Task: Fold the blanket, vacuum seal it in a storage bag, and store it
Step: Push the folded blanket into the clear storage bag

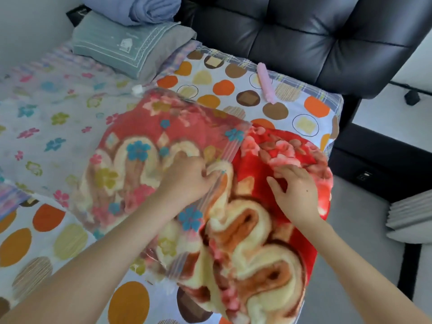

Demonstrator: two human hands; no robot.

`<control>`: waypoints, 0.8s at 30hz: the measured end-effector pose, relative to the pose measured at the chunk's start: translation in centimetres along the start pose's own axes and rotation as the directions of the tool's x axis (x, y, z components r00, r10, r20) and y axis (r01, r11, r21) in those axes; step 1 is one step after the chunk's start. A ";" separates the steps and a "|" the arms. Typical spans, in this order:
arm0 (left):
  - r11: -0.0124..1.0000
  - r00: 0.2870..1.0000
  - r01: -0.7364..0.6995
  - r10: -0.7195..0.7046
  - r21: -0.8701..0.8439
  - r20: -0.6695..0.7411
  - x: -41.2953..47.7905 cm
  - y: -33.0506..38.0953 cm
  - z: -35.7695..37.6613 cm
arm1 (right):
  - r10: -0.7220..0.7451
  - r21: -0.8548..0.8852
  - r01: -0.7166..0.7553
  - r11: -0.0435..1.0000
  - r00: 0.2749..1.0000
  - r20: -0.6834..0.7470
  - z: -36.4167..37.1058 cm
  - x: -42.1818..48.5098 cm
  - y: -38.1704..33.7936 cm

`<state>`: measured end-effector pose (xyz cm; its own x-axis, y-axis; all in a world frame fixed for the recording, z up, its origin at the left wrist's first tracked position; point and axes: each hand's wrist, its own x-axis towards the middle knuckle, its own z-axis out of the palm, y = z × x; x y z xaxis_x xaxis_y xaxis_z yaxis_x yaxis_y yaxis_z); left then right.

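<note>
To the far left, the storage bag [46,118], clear plastic printed with small flowers, lies flat across the bed and reaches toward the wall. Its white valve cap [138,89] sits near the far edge. Beyond it, a grey-green pillow [131,47] lies at the head of the bed with a rolled pale blue cover [149,10] on top.

In the middle, the blanket [257,230], thick red and cream plush, is partly inside the bag. The rest bulges out of the mouth and spills over the bed's near right edge.

Your left hand [187,181] is at the bag's mouth, fingers curled and gripping the striped zip edge [230,150] where it crosses the blanket.

Further right, your right hand [297,192] is on the uncovered red part, thumb spread, fingers curled down into the plush and clutching it.

Behind, a pink stick [266,83] lies on the dotted sheet [233,87], well apart from the blanket. A black padded headboard [304,31] rises beyond. At the far right, something grey and pleated [409,213] sits on the floor.
</note>
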<state>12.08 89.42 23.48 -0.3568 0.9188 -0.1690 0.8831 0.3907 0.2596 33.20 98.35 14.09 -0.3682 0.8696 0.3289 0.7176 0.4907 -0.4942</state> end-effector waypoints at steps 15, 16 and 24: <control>0.906 0.986 -0.043 -0.028 0.420 0.162 23.3 9.4 6.0 | 0.175 0.053 -0.423 0.905 0.484 0.857 6.7 20.8 13.8; 0.900 0.985 -0.060 -0.016 0.432 0.171 24.3 9.4 6.4 | 0.122 0.101 -0.503 0.859 0.391 0.912 7.5 21.5 14.1; 0.793 0.939 -0.233 0.032 0.564 0.343 27.8 9.4 8.5 | -0.045 0.221 -0.828 0.515 0.232 0.972 12.0 18.8 15.9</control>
<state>13.07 118.20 13.12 -0.2022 0.8557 -0.4763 0.9547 0.0638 -0.2907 30.58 123.15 2.79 -0.6921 0.2322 -0.6835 0.5437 -0.4551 -0.7052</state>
